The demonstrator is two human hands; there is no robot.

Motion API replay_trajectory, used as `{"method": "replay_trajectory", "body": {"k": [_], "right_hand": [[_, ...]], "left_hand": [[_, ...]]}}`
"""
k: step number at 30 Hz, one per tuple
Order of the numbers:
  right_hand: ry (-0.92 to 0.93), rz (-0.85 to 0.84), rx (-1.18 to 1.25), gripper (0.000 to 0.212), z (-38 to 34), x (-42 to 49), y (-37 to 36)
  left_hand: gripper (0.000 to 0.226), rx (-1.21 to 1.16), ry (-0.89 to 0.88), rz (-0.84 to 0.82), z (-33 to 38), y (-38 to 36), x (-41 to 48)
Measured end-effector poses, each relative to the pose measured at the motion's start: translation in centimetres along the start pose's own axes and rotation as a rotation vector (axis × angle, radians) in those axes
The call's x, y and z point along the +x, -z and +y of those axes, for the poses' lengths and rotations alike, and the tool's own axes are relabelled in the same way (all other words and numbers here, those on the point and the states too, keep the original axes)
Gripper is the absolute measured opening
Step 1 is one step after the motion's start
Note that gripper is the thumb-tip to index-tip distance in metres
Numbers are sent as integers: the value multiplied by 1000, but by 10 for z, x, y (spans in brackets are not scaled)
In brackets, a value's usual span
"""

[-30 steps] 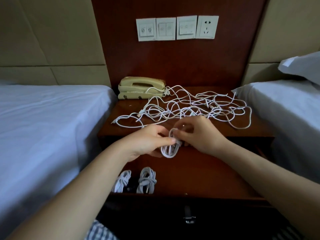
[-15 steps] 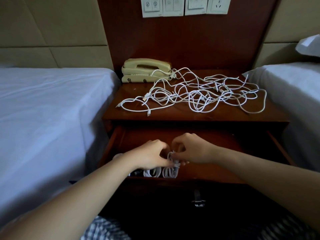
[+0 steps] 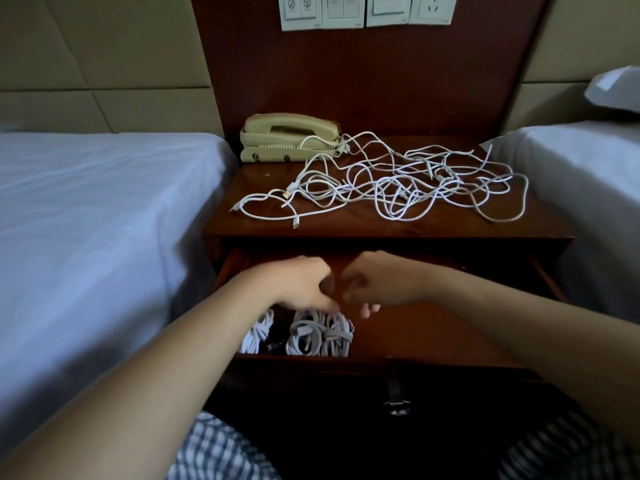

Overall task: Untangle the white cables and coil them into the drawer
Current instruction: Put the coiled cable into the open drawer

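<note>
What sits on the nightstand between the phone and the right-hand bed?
Tangled white cables, spread across the nightstand top from the phone to the bed; the head view shows it.

A dark red-brown wood panel [image 3: 363,74] rises behind the nightstand's worktop [image 3: 256,188], with white switch plates [image 3: 343,10] and a socket [image 3: 431,8] along its top. Beige padded wall panels [image 3: 104,46] flank it. The left bed [image 3: 86,209] and the right bed [image 3: 588,161] have white sheets; a pillow [image 3: 616,88] lies on the right one. A cream telephone [image 3: 287,136] sits at the worktop's back left. The light is dim.
</note>
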State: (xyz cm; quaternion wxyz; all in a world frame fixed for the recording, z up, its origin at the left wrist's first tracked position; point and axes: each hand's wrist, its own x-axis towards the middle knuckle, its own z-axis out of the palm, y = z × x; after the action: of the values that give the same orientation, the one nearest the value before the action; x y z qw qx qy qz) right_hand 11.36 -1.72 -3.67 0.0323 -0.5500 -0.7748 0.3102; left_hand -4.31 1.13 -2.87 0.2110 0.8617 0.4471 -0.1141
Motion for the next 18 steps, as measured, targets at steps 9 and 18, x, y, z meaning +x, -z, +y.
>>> {"method": "replay_trajectory", "body": {"k": [9, 18], "right_hand": [[-28, 636, -147, 25, 29, -12, 59], [-108, 664, -168, 48, 61, 7, 65]], "left_hand": [[14, -171, -48, 425, -12, 44, 28], [45, -143, 284, 731, -37, 54, 73]]}}
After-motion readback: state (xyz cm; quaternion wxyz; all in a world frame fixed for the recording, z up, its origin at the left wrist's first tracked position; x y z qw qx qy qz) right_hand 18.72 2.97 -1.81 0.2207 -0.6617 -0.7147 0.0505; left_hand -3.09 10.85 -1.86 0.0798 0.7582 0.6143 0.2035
